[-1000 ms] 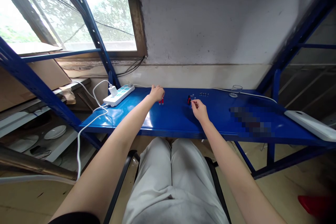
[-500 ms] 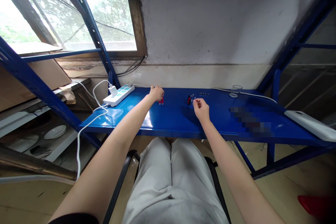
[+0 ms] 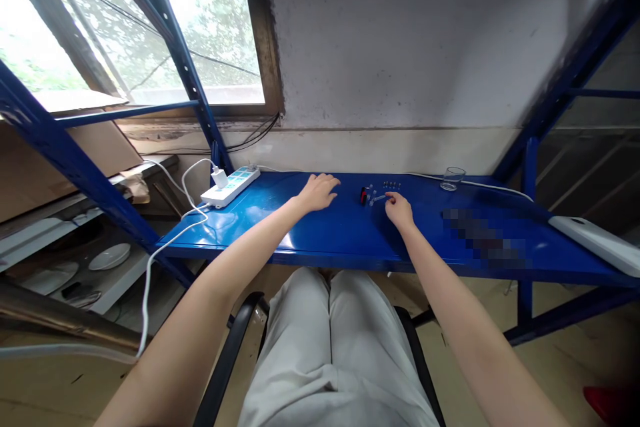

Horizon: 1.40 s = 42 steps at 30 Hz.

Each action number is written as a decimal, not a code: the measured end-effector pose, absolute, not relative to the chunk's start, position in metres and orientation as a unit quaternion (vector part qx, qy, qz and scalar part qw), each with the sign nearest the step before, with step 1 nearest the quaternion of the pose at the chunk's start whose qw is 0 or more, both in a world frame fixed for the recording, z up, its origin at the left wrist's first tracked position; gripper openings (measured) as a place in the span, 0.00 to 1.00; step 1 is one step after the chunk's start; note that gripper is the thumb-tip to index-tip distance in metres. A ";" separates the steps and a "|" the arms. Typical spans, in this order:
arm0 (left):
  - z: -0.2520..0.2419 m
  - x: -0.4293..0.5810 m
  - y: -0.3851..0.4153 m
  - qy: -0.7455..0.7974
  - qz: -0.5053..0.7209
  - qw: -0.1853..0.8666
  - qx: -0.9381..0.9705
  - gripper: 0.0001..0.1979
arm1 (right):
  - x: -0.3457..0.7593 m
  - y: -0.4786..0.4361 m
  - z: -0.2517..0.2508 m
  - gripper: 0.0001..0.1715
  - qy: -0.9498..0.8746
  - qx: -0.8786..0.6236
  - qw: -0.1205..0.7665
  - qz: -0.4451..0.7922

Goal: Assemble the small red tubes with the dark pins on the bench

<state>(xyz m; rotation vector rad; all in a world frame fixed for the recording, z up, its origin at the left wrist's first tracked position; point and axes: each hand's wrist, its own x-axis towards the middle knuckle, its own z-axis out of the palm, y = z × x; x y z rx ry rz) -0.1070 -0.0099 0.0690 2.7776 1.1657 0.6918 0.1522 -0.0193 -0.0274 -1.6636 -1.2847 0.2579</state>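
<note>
My left hand (image 3: 319,192) is over the blue table (image 3: 330,233), palm down with its fingers apart, and I see nothing held in it. My right hand (image 3: 400,211) has thumb and finger pinched on the near end of a thin, clear, stick-like piece (image 3: 379,198). Left of that piece stands a small black-and-red object (image 3: 363,195), between my two hands. Several small clear pieces (image 3: 371,192) lie close beside it, too tiny to name. Behind my right hand, several tiny pieces (image 3: 391,185) form a short row.
A white power strip (image 3: 231,187) with a plug and cable lies at the table's left end. A clear glass (image 3: 453,177) stands at the back right. A blurred-out dark item (image 3: 483,235) and a white flat object (image 3: 595,240) are on the right.
My left hand has moved right and opened out; the small red pieces beside it no longer show. My right hand has shifted slightly right, and the clear stick-like piece now shows at its fingertips.
</note>
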 end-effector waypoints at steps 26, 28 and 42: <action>-0.007 -0.025 -0.028 0.443 0.194 -0.021 0.875 0.25 | 0.178 -0.011 0.002 0.16 -0.791 -0.608 0.018 -0.057; -0.005 -0.023 -0.026 0.442 0.200 -0.033 0.874 0.23 | 0.175 -0.014 0.006 0.14 -0.795 -0.602 0.006 -0.073; -0.008 -0.016 -0.009 0.487 0.353 0.090 0.794 0.08 | 0.129 -0.051 0.051 0.12 -0.566 -0.597 0.549 -0.150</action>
